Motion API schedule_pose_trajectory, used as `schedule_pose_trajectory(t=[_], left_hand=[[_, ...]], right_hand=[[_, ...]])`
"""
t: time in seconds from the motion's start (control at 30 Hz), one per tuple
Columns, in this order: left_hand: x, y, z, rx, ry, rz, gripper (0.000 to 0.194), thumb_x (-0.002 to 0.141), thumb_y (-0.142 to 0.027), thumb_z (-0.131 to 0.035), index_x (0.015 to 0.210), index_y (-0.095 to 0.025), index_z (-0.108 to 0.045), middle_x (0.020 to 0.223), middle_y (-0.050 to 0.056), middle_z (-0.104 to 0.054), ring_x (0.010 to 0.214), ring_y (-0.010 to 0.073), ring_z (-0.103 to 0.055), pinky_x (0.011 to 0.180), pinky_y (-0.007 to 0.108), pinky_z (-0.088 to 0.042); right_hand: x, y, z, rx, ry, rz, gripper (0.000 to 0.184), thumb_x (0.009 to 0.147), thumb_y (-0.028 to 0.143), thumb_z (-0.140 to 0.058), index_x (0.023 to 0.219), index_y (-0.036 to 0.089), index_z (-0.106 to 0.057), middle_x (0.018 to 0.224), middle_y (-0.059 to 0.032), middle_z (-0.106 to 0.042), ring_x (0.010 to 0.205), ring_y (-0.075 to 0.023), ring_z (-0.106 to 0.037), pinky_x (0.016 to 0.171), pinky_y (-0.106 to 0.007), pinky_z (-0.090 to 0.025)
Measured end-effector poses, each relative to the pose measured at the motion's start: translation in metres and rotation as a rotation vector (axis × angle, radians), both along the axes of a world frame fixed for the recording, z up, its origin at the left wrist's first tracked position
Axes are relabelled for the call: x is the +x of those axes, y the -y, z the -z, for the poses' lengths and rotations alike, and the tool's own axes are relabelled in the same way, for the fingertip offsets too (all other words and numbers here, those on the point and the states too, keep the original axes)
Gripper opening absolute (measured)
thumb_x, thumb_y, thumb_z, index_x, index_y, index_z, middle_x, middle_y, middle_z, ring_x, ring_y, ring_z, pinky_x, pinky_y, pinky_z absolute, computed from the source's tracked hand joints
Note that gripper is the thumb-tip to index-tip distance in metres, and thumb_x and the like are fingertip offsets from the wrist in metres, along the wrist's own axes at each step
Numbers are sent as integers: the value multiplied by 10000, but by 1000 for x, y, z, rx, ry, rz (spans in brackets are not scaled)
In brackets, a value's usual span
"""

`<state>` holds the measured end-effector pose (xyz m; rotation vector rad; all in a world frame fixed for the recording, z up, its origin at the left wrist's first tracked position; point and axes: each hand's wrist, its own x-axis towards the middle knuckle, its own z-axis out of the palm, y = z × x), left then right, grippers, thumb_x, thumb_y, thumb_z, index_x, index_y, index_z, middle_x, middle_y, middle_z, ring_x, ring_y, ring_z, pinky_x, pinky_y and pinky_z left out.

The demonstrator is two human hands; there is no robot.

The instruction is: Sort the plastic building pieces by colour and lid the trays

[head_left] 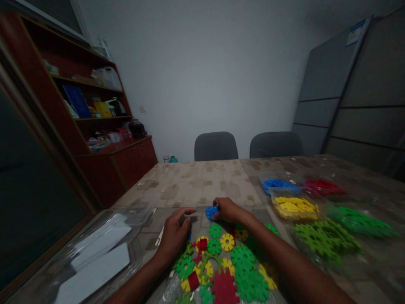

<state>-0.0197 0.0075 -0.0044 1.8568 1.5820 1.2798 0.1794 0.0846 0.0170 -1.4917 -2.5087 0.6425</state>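
My right hand (227,209) pinches a blue notched plastic disc (210,213) just above the table, beyond a pile of loose pieces. To its left, my left hand (176,230) is open, thumb and fingers apart, with nothing between them. Below the hands lie green discs (215,231), yellow discs (227,242) and a large red square piece with toothed edges (224,287). Several green discs (251,274) are heaped near my right forearm. Part of a clear tray shows under the pieces.
On the right stand clear boxes of blue pieces (278,185), yellow pieces (295,207), red pieces (324,186) and green pieces (327,240). At left, a clear container holds white cards (98,270). Two grey chairs (216,146) stand behind the patterned table (205,181).
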Motion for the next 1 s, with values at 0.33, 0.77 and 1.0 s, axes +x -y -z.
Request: schedule_pose_trajectory(t=[0.33, 0.77, 1.0], left_hand=[[0, 0, 3, -13, -9, 5, 255, 766, -237, -515, 928, -186, -705, 989, 80, -746, 981, 272, -659, 903, 393, -473], [-1, -2, 4, -23, -33, 19, 260, 779, -253, -503, 939, -177, -693, 981, 86, -743, 960, 277, -662, 884, 407, -483], [0, 0, 2, -31, -43, 30, 253, 790, -257, -500, 938, -177, -689, 988, 89, -738, 980, 278, -651, 898, 411, -466]], right_hand=[[-4, 16, 3, 65, 99, 54, 305, 917, 321, -590, 1185, 176, -573, 1210, -79, -593, 1028, -235, -604, 857, -447, -515], [-7, 32, -12, 98, 86, 15, 268, 921, 318, -584, 1143, 169, -594, 1165, -71, -617, 1002, -224, -616, 848, -436, -519], [32, 35, -49, 145, 34, 31, 190, 891, 303, -610, 1008, 157, -641, 974, -48, -679, 894, -203, -635, 789, -372, -500]])
